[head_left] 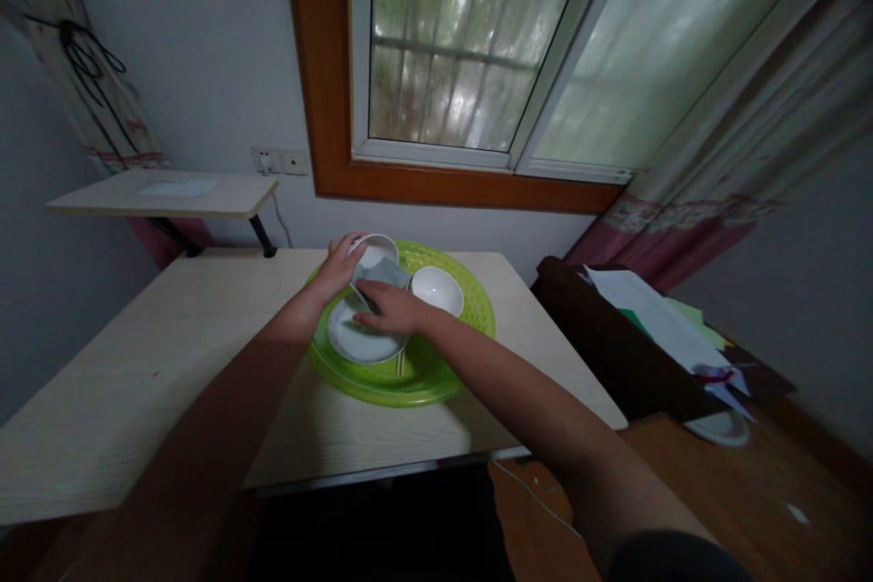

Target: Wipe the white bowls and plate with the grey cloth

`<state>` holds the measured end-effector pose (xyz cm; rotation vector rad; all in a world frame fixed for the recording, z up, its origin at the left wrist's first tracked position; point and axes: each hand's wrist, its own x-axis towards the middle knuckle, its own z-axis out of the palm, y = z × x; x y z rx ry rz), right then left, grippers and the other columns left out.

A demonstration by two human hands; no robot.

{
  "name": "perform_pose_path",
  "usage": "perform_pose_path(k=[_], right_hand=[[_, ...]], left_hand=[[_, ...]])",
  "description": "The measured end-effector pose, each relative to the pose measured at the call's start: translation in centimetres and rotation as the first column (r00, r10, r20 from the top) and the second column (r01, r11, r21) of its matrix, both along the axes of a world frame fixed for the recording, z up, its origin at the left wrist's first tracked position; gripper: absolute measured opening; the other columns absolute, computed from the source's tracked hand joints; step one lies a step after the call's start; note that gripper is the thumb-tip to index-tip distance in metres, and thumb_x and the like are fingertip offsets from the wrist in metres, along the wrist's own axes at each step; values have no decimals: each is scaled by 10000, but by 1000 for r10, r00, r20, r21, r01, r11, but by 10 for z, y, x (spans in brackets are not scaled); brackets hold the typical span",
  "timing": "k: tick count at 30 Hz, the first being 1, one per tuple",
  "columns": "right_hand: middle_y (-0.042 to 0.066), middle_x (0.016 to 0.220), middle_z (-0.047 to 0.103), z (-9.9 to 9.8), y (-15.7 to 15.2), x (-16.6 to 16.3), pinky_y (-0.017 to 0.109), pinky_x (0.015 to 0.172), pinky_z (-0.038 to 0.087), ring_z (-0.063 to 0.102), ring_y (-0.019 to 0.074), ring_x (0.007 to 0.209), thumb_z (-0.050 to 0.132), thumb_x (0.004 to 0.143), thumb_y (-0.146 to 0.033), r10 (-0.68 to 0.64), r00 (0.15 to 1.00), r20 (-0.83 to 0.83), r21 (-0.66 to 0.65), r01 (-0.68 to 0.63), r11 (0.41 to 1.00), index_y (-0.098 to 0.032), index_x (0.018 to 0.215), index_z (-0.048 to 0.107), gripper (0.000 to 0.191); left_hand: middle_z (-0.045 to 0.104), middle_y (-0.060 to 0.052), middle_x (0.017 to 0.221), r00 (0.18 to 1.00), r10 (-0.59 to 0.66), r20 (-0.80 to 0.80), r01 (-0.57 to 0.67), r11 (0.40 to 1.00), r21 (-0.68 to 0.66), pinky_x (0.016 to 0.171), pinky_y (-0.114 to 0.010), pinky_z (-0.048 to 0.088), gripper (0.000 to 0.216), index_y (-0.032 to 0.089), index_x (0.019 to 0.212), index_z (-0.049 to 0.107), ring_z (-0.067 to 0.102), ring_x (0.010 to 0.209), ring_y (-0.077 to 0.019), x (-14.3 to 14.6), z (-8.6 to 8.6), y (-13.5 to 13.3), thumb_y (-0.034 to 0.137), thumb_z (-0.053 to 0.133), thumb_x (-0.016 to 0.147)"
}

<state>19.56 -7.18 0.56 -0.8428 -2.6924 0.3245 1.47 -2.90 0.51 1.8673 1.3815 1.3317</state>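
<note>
My left hand (336, 265) grips the rim of a white bowl (379, 247), which is tilted above a round green plastic tray (477, 309). In my right hand (388, 307) is a grey cloth (383, 273), pressed against the inside of that bowl. Below my hands a white plate (365, 346) lies on the tray. A second white bowl (437, 289) stands upright to the right of my right hand. Part of a pair of chopsticks (400, 364) shows beside the plate; my right forearm and the plate hide the rest.
The tray rests on a pale wooden table (205, 327). At the back left a small raised shelf (164, 193) stands on black legs. A dark brown piece of furniture (600, 336) with papers (655, 309) is right of the table. Behind is a window (464, 45).
</note>
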Motion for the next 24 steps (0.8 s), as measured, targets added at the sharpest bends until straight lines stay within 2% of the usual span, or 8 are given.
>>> perform_pose_path(k=[4,7,10,13,16,19,21,24], right_hand=[[197,1523,472,4,5,-1,444,1149,377,497,289,1374,620,923,-457,54,977,-204,-131,-82,988,-88,1519,364,746],[212,1528,458,3,5,-1,446,1149,378,489,292,1382,597,936,-471,60,984,-166,-119,-81,990,-78,1525,350,750],[229,1518,463,0,3,0,444,1144,385,486,303,1385,596,938,-458,1,1000,27,20,-2,1000,-63,1497,399,712],[231,1516,464,-3,2,4,466,1183,327,445,322,1416,647,902,-361,-147,971,191,238,99,966,-48,1445,474,650],[239,1522,450,-4,4,7,514,1223,226,388,322,1454,549,926,-195,-300,935,187,412,202,888,-20,1403,513,509],[254,1530,430,-4,5,7,530,1232,179,354,321,1473,443,949,-119,-348,925,151,490,235,839,14,1387,519,464],[260,1517,447,-3,4,6,524,1228,199,377,331,1458,464,945,-142,-314,932,182,467,199,862,21,1387,518,474],[255,1501,471,0,0,4,472,1187,315,462,329,1400,586,901,-252,-190,950,249,334,100,937,4,1431,475,598]], left_hand=[[516,-94,1353,1000,-3,-16,3,1000,6,1184,-408,326,461,284,1360,530,450,1345,-224,0,0,1,505,419,971],[518,-97,1341,1000,9,-19,-8,1000,14,1180,-416,329,462,274,1355,536,453,1334,-229,0,1,0,505,417,973],[528,-96,1307,1000,6,-8,-6,1000,9,1188,-422,317,462,271,1356,537,466,1313,-230,0,1,-2,503,415,976],[527,-101,1291,1000,13,17,-13,1000,-17,1185,-431,323,464,264,1347,547,478,1299,-237,1,0,-1,506,435,967],[523,-107,1327,997,33,76,-30,999,-39,1169,-444,345,462,258,1338,551,480,1297,-245,2,-1,2,498,454,955],[525,-109,1375,996,18,90,-15,999,-35,1185,-445,321,466,253,1362,536,447,1341,-249,2,-1,3,472,430,965],[516,-111,1395,997,30,69,-27,999,-36,1201,-449,294,485,250,1389,522,429,1366,-254,1,0,3,471,415,970],[507,-116,1414,999,40,25,-39,999,-35,1212,-455,274,517,246,1414,505,413,1387,-260,-1,-1,1,491,409,970]])
